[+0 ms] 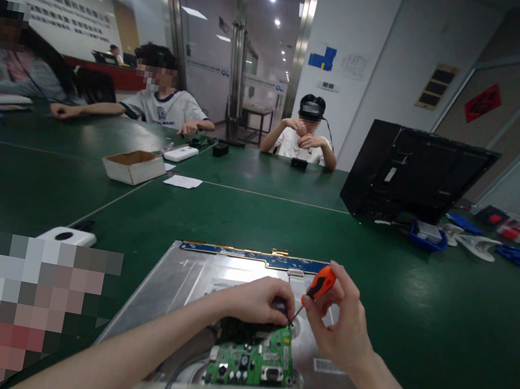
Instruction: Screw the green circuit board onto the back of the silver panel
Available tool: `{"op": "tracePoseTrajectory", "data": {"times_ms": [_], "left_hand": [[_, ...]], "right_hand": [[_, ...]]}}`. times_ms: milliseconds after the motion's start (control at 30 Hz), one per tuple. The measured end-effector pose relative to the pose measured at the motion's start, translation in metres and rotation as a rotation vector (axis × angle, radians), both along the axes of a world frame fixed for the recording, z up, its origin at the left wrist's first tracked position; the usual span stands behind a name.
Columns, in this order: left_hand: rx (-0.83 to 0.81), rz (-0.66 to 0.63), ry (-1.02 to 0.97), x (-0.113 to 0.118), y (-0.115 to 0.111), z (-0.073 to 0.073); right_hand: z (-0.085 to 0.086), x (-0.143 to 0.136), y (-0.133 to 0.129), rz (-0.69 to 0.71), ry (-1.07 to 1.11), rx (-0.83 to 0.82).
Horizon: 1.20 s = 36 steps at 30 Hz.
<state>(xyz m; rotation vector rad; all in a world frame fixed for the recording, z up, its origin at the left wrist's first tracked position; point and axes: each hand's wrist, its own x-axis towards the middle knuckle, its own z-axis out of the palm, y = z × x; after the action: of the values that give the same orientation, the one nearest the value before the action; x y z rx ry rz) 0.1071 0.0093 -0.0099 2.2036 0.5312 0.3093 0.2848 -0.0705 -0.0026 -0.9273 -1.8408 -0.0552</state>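
An orange and black screwdriver (321, 283) is held in my right hand (344, 316), its shaft slanting down to the upper corner of a green circuit board (250, 364). My left hand (261, 300) is closed with its fingertips beside the screwdriver's tip; whatever it grips there, if anything, is hidden. The board lies on a silver metal panel (154, 296), which has a blue circuit strip (249, 257) along its far edge. A grey cable curves over the panel left of the board.
The green table (256, 214) holds an open cardboard box (134, 167), white papers (183, 182) and a white device (69, 235) on the left. A black monitor (414, 175) stands at the right, beside a blue tray (428, 236). Several people sit around the table.
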Motion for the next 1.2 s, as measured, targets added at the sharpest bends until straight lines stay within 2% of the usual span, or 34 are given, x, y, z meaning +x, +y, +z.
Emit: {"op": "tracePoseTrajectory", "data": {"times_ms": [167, 500, 933, 1200], "left_hand": [[-0.002, 0.004, -0.010, 0.0004, -0.0011, 0.0021], [-0.010, -0.012, -0.024, 0.0010, -0.0010, 0.0012], [0.003, -0.005, -0.034, 0.0001, -0.0011, 0.0021], [0.016, -0.016, -0.029, 0.0013, -0.0004, 0.0004]], "right_hand": [[0.0005, 0.0000, 0.0010, -0.053, -0.035, 0.041], [0.0011, 0.0018, -0.0016, 0.072, -0.005, -0.071], [0.0020, 0.0001, 0.0011, 0.004, -0.060, 0.034], [0.0057, 0.0000, -0.0016, 0.118, -0.014, -0.042]]}}
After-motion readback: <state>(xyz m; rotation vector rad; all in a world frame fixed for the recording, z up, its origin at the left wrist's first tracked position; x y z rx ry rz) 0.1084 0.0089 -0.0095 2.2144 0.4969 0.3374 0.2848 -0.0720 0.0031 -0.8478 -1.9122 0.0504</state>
